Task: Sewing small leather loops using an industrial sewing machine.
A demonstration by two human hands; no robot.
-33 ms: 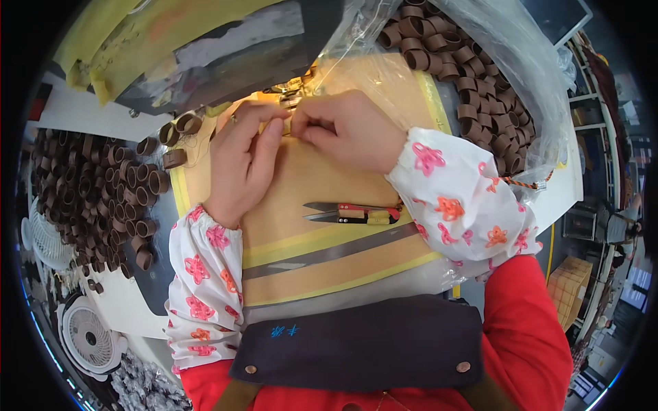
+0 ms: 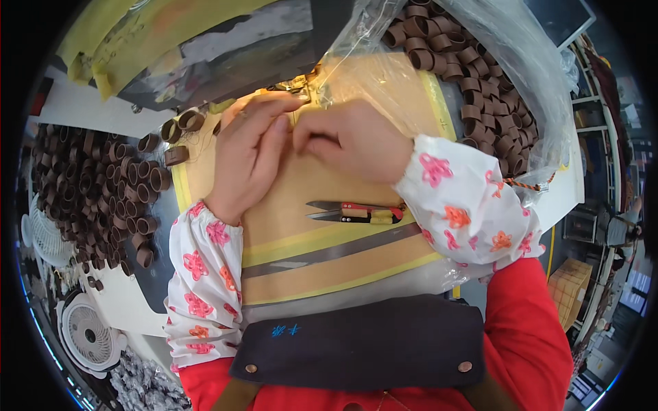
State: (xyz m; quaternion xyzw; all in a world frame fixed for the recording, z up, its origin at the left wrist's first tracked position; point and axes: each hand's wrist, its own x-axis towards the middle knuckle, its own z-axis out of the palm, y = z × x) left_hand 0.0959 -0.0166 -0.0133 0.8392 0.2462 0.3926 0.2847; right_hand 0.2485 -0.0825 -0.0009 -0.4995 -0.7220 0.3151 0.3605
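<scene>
My left hand (image 2: 250,147) reaches up to a small metal sewing-machine foot (image 2: 300,85), index finger stretched out near it, thumb raised beside the other fingers. Just right of it, my right hand (image 2: 343,140) is closed, fingers curled against the thumb; whatever is between them is hidden. Both are over a tan work surface with yellow-taped edges (image 2: 329,257). Thread snips (image 2: 363,214) with red, black and yellow handles lie below my hands. A few brown rings (image 2: 176,155) sit left of my left hand.
Many brown rings are heaped at the left (image 2: 103,192), more in clear plastic (image 2: 486,103) at the right. The covered machine body (image 2: 192,48) overhangs the top. A white fan (image 2: 89,332) stands lower left. Shelving (image 2: 586,127) and a cardboard box (image 2: 569,288) are at the right.
My right hand has shifted slightly right and down, away from the foot. My left hand has moved a little up and right, its index finger stretching further toward the foot.
</scene>
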